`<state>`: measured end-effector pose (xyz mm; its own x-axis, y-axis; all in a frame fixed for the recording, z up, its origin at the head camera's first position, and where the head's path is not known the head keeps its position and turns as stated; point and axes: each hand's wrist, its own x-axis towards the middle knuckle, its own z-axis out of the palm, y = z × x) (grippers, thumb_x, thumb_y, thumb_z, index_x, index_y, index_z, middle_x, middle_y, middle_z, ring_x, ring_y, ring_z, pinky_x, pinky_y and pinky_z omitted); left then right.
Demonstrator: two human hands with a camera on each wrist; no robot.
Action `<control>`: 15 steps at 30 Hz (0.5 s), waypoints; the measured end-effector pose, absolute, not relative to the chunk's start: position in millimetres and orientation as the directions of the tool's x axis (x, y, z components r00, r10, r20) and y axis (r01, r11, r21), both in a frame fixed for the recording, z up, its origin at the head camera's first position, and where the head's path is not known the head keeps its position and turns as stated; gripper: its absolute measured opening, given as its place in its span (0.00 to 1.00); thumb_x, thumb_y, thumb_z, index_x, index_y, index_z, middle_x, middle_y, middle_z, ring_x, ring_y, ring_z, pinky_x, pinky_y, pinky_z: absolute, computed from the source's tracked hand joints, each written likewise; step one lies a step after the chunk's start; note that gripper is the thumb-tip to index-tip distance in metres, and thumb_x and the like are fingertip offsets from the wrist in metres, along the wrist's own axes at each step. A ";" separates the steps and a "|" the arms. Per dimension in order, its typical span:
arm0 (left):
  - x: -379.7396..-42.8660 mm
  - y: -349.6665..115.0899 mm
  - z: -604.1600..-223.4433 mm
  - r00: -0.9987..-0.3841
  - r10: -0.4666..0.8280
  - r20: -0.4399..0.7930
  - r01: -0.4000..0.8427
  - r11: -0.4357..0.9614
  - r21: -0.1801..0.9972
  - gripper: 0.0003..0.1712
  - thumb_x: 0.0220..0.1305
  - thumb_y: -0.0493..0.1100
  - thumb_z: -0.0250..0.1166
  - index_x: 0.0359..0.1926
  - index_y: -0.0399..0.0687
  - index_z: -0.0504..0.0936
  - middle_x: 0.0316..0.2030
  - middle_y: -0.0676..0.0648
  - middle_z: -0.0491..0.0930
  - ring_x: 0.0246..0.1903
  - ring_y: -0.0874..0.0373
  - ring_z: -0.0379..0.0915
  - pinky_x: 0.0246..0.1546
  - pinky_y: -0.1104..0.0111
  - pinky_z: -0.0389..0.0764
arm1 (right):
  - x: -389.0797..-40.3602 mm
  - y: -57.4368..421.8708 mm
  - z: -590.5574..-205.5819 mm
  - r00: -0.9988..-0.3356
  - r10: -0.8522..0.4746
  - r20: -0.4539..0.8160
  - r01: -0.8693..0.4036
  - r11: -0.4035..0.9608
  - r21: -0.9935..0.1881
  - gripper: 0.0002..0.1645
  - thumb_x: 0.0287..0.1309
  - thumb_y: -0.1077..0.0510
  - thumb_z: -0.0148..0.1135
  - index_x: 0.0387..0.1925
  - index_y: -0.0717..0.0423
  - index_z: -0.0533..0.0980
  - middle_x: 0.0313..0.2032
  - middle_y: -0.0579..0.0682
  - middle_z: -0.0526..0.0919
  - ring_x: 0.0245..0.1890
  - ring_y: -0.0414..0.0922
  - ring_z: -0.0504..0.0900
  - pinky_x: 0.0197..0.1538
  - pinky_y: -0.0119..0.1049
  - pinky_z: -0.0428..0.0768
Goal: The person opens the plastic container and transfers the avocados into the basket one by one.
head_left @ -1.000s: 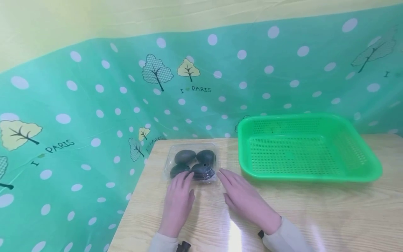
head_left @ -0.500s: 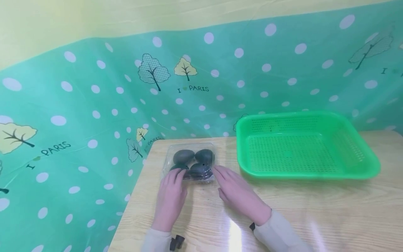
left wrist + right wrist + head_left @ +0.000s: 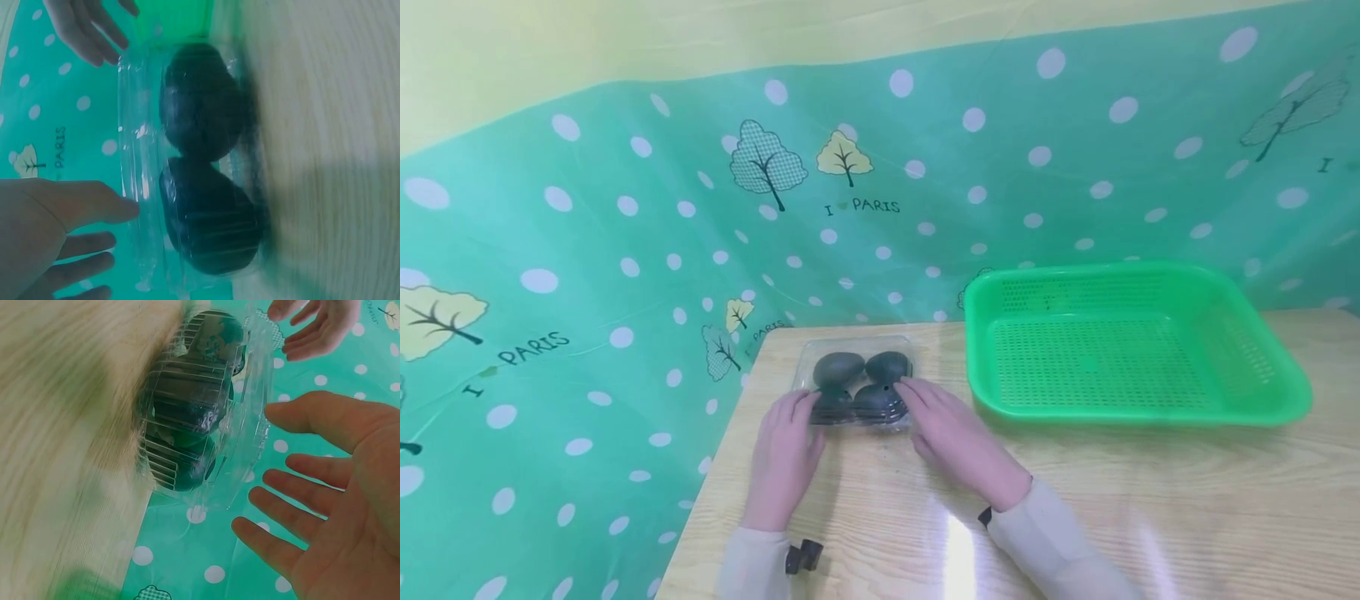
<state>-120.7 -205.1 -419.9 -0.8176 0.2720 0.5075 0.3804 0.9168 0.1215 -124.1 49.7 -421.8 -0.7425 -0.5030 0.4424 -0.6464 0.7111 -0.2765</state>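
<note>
A clear plastic clamshell box with dark avocados inside lies near the table's far left corner. Its lid appears closed in both wrist views. My left hand is at the box's front left corner, fingers extended over the edge. In the left wrist view the thumb reaches the plastic rim. My right hand reaches the front right corner, fingertips right at the lid. From the right wrist view, its fingers are spread and nearly straight, with the thumb tip at the rim.
A green perforated plastic basket stands to the right of the box. The wooden table ends at the left along a dotted green cloth, which also hangs behind it.
My left hand has shifted left to the box's corner. My right hand has moved slightly left and forward onto the lid's right corner. The box and basket stay put.
</note>
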 end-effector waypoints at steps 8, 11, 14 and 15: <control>-127.9 -216.9 -420.7 -0.838 0.264 0.478 0.378 0.913 0.157 0.33 0.47 0.30 0.76 0.57 0.36 0.77 0.55 0.35 0.77 0.58 0.40 0.72 0.62 0.49 0.73 | -131.9 44.8 -421.8 -0.762 -0.520 0.386 -0.639 0.701 -0.316 0.37 0.54 0.65 0.63 0.67 0.66 0.67 0.68 0.62 0.69 0.67 0.57 0.70 0.70 0.47 0.68; -131.2 -219.4 -422.8 -0.839 0.269 0.474 0.378 0.913 0.151 0.32 0.47 0.30 0.76 0.56 0.36 0.77 0.55 0.35 0.77 0.57 0.40 0.72 0.61 0.49 0.73 | -134.0 43.8 -423.5 -0.757 -0.527 0.386 -0.644 0.701 -0.307 0.37 0.54 0.65 0.64 0.67 0.65 0.68 0.67 0.62 0.70 0.67 0.56 0.70 0.70 0.46 0.69; -135.0 -221.4 -424.8 -0.836 0.277 0.474 0.384 0.912 0.143 0.31 0.47 0.29 0.76 0.55 0.35 0.77 0.54 0.35 0.78 0.57 0.41 0.72 0.61 0.49 0.73 | -136.0 43.2 -425.8 -0.757 -0.530 0.383 -0.645 0.699 -0.308 0.36 0.54 0.64 0.65 0.66 0.64 0.69 0.66 0.61 0.71 0.67 0.55 0.70 0.69 0.45 0.69; -136.1 -222.0 -425.2 -0.834 0.279 0.476 0.386 0.911 0.143 0.31 0.46 0.29 0.76 0.55 0.35 0.78 0.54 0.35 0.78 0.57 0.41 0.73 0.61 0.49 0.73 | -136.4 43.2 -426.3 -0.758 -0.529 0.381 -0.645 0.698 -0.311 0.36 0.55 0.64 0.65 0.66 0.64 0.69 0.66 0.60 0.72 0.67 0.54 0.70 0.69 0.45 0.69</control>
